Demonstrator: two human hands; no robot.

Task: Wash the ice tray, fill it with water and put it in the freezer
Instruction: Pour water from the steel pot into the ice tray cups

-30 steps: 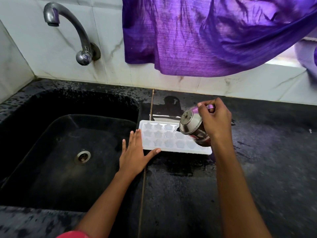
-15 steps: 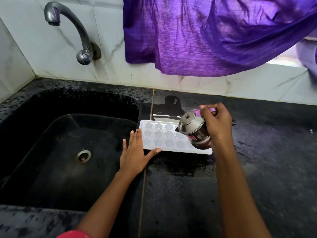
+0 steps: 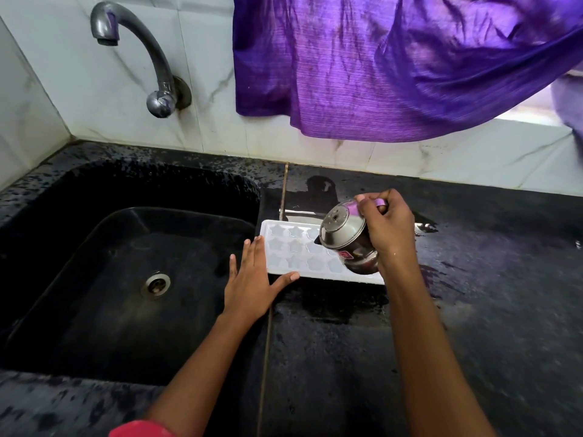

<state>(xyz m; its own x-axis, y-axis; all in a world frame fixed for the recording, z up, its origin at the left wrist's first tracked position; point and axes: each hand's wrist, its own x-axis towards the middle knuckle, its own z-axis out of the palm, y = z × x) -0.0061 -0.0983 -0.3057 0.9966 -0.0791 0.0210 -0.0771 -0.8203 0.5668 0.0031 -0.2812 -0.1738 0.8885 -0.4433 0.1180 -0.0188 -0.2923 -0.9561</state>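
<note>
A white ice tray with star-shaped cells lies flat on the wet black counter, just right of the sink. My left hand rests flat with fingers spread against the tray's left end, thumb along its front edge. My right hand grips a small steel jug by its handle. The jug is tipped to the left over the right half of the tray and hides that part. Its base faces me and the mouth points down at the cells.
A deep black sink with a metal drain fills the left. A curved metal tap comes out of the white tiled wall. Purple cloth hangs above the counter, which is wet around the tray.
The tilted jug has shifted slightly left and toward me over the tray, with my right hand lower. My left hand and the tray have stayed in place.
</note>
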